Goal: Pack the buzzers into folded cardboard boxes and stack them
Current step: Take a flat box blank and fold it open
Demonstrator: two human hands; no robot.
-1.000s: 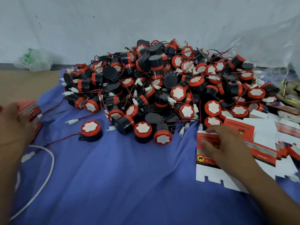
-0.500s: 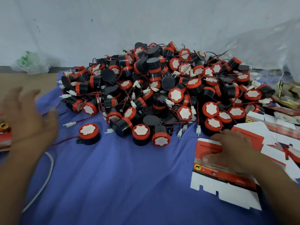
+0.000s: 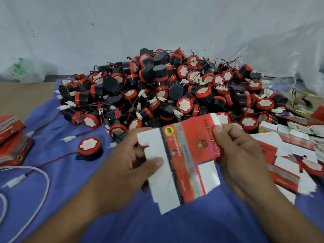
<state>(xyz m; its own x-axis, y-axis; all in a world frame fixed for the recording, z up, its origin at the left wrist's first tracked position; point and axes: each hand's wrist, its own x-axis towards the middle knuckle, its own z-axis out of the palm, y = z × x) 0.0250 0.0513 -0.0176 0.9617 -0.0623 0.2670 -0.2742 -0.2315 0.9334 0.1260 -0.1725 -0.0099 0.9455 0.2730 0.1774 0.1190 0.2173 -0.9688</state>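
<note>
Both hands pinch 1 flat box blank (image 3: 185,160) between them, the left hand (image 3: 129,163) with its thumb on the white flap, the right hand (image 3: 242,155) curled round the red edge. Its long axis runs away from the person, so the hands hold its 2 long sides. The single buzzer (image 3: 90,148) lies left of the left hand, the nearer hand for picking it up.

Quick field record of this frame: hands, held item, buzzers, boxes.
left hand: grips white edge of box blank
right hand: pinches its red edge
box blank: flat, unfolded, over blue cloth
buzzer pile: behind the blank
loose buzzer: alone on cloth, left of hands
folded boxes: far left
flat blanks: spread at right
</note>
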